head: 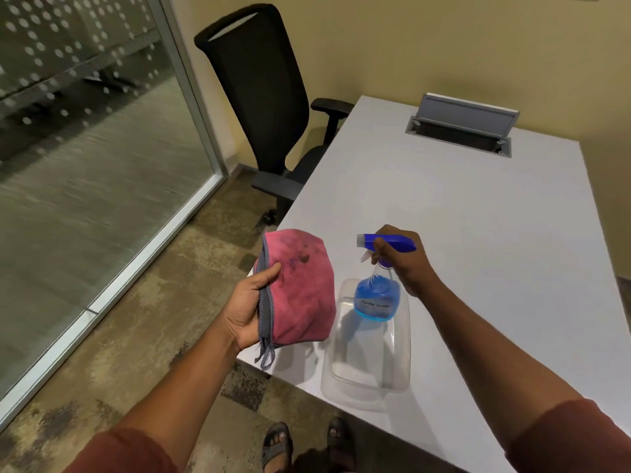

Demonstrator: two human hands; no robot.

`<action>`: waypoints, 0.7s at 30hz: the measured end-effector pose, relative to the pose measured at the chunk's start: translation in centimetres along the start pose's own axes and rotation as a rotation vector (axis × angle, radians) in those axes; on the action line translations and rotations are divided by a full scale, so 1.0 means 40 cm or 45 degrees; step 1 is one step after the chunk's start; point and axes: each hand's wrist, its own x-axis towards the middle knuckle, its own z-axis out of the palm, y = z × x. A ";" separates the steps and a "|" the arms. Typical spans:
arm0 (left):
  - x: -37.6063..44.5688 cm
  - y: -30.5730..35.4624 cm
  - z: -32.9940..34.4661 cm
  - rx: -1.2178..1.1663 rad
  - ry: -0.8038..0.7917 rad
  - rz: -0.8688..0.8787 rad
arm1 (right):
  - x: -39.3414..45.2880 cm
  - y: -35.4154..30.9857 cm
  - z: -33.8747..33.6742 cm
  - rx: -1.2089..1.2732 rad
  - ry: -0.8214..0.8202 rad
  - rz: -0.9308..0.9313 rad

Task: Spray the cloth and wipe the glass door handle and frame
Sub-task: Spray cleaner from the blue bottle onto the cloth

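My left hand holds a folded pink cloth with a grey stitched edge, spread over my fingers above the table's near left corner. To its right, my right hand grips a clear spray bottle of blue liquid by its blue trigger head, nozzle pointing left at the cloth. The bottle hangs over a clear plastic tub. A glass panel with a metal frame fills the left side. No door handle is in view.
A white table runs from the middle to the right, with a raised cable flap at its far end. A black office chair stands between the glass and the table. My sandalled feet are on patterned carpet.
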 end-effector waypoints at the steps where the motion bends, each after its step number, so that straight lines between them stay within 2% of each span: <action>1: -0.003 -0.004 -0.003 0.001 0.004 -0.010 | 0.003 0.009 0.004 0.024 0.026 -0.009; 6: -0.014 -0.018 -0.016 -0.005 0.007 -0.041 | 0.007 0.044 0.018 0.130 0.057 -0.058; 15: -0.007 -0.029 -0.006 0.013 0.001 -0.038 | 0.017 0.082 0.013 0.125 0.115 -0.111; 21: -0.010 -0.029 0.009 0.039 0.010 -0.033 | 0.001 0.101 -0.009 0.023 -0.004 -0.098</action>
